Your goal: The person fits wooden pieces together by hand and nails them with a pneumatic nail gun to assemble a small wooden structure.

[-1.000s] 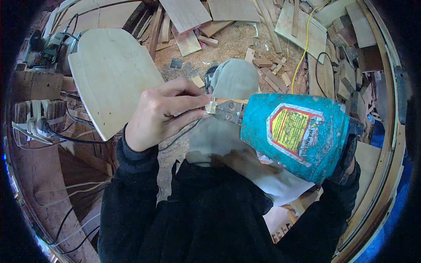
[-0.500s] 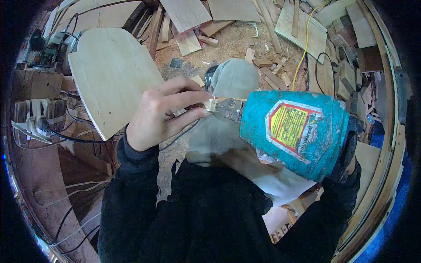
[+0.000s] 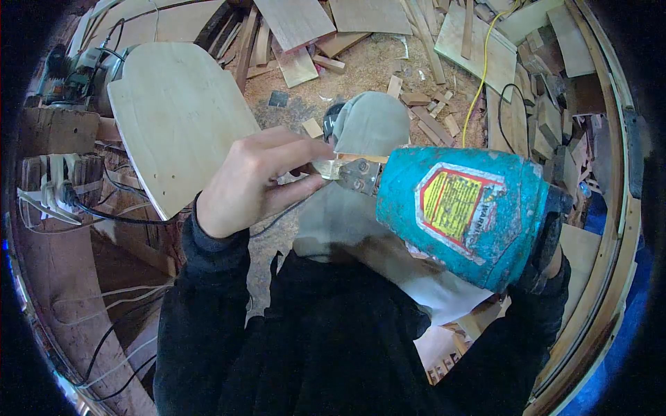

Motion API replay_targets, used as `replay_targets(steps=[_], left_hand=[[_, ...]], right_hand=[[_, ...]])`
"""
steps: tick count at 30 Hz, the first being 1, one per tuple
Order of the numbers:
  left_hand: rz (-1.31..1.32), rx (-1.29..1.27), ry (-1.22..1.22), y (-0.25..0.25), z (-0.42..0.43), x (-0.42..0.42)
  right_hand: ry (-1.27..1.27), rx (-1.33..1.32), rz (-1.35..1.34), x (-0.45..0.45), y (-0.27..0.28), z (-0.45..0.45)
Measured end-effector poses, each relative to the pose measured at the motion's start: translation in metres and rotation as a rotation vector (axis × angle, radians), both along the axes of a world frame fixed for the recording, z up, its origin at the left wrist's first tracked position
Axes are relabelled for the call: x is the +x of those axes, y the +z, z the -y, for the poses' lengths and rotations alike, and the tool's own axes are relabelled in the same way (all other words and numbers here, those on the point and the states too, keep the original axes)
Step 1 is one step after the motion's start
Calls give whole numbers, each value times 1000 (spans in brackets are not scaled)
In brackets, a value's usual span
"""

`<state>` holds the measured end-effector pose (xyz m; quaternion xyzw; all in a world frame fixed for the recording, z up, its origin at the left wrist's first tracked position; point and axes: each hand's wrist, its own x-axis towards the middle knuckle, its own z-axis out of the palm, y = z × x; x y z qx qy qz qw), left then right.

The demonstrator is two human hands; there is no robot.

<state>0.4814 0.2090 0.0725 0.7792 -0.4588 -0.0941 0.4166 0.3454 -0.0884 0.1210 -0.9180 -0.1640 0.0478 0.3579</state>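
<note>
My left hand (image 3: 260, 173) has thumb and fingers pinched round a small pale piece (image 3: 326, 168). This piece sits against the bolted metal nose (image 3: 361, 175) of a teal power tool (image 3: 458, 215). A yellow warning label faces up on the tool's scuffed body. At the tool's far right end, my right hand (image 3: 555, 263) grips the dark rear part and is mostly hidden behind it. A thin wooden edge (image 3: 362, 158) shows just above the metal nose. What exactly the pale piece is, I cannot tell.
A rounded plywood board (image 3: 180, 118) lies at the left, near corded tools (image 3: 66, 83) and cables. Wood offcuts (image 3: 430, 114) and sawdust cover the floor ahead. A yellow cord (image 3: 479, 87) runs among boards at the right. My grey-clad knee (image 3: 374, 125) is below the tool.
The power tool has shifted slightly left, its rear end tilting a little. My left fingers have moved slightly at the nose, and more of the pale piece shows.
</note>
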Motion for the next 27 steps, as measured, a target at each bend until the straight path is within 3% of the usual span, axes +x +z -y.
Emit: replay_targets(steps=[23,27], left_hand=[[41,15,10,-2,-1,-4],[15,-75,47,-2,1,-7]], right_hand=[[10,-18,10,2,4,-4],[17,-18,12,4,3,-6]])
